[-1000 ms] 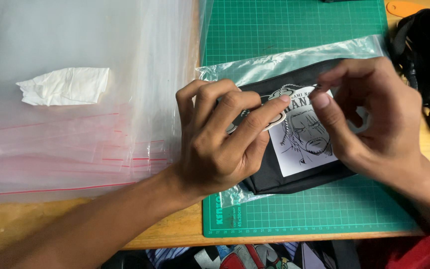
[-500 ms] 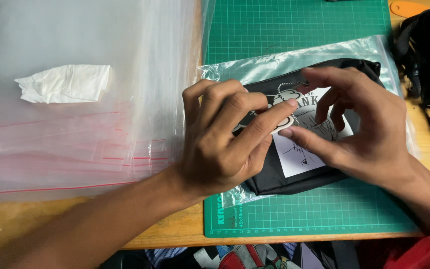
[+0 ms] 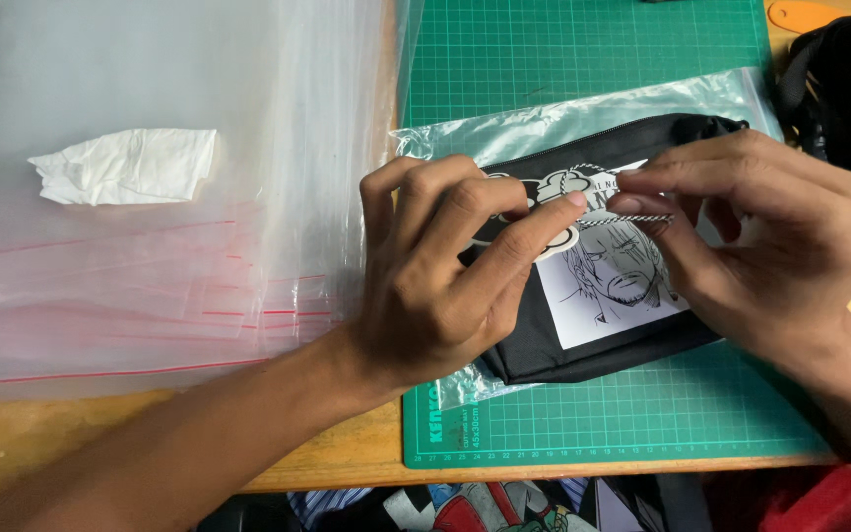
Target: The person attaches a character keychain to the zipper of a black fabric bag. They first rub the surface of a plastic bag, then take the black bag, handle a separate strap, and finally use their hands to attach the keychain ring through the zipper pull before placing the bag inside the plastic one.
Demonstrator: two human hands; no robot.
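A black zip pouch [image 3: 583,340] with a white drawn picture on its front lies on a clear plastic bag [image 3: 583,118] on the green cutting mat [image 3: 583,49]. My left hand [image 3: 445,286] rests on the pouch's left end, its fingertips on a white tag by the zip. My right hand [image 3: 770,256] hovers over the pouch's right part and pinches a thin black-and-white twisted cord [image 3: 627,220] that runs between both hands' fingertips.
A stack of clear zip bags with red lines [image 3: 150,286] covers the wooden table's left side, with a crumpled white paper [image 3: 125,163] on it. Black fabric [image 3: 839,89] lies at the right edge. The table's front edge [image 3: 307,473] runs below.
My right hand has shifted from lying on the pouch's picture to pulling the thin cord out to the right. My left hand has stayed on the pouch.
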